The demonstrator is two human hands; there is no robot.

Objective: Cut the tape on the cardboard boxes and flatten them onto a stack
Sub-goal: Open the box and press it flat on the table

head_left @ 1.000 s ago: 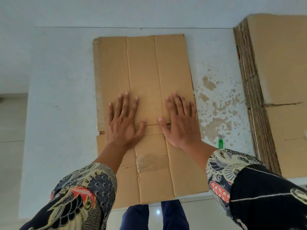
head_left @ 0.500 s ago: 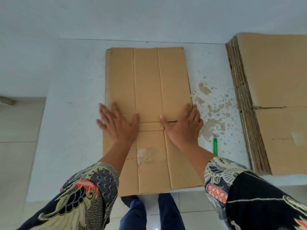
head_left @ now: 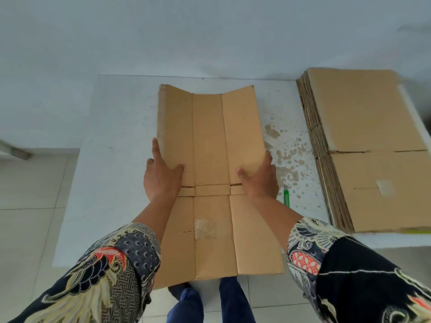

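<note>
Flattened cardboard box (head_left: 211, 145) is pinched at both side edges by left hand (head_left: 161, 178) and right hand (head_left: 260, 180), thumbs on top, likely for lifting onto the stack (head_left: 363, 145) at right.

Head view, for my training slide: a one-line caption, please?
Both hands, left and right, grip the flattened box by its side edges.

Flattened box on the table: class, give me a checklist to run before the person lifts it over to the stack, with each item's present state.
1. Left hand grips the box edge: ok.
2. Right hand grips the opposite edge: ok.
3. Box lies fully flat: not ok, side panels bow upward.
4. Cutter out from under the box: ok.
5. Stack top bare: ok.
6. Tape fully cut: cannot tell.
</note>
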